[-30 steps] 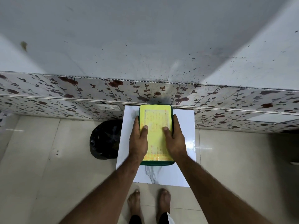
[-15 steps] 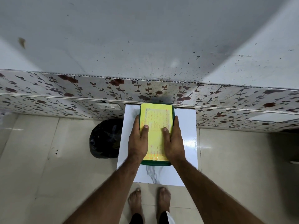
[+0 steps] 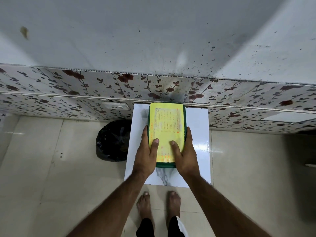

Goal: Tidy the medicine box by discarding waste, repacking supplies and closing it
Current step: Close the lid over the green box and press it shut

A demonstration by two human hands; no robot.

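Head view:
Box: the green plastic medicine box with a yellow paper lid (image 3: 166,134) sits shut on the white marble-look table (image 3: 196,151).
Left hand (image 3: 147,154): grasps the box's 9 o'clock side, thumb on top.
Right hand (image 3: 186,154): grasps the 3 o'clock side, probably to press or lift.
Long axis: 6 to 12 o'clock.
Bin: black bag (image 3: 112,141) at 9 o'clock.

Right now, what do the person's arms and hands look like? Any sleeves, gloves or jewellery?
Both arms are bare from the frame's edge to the wrist: no sleeves show. The left hand and right hand wear no gloves, and no rings, watch or bracelets are visible. The nails look short and unpainted. Lower down, the feet are bare below dark trouser legs.
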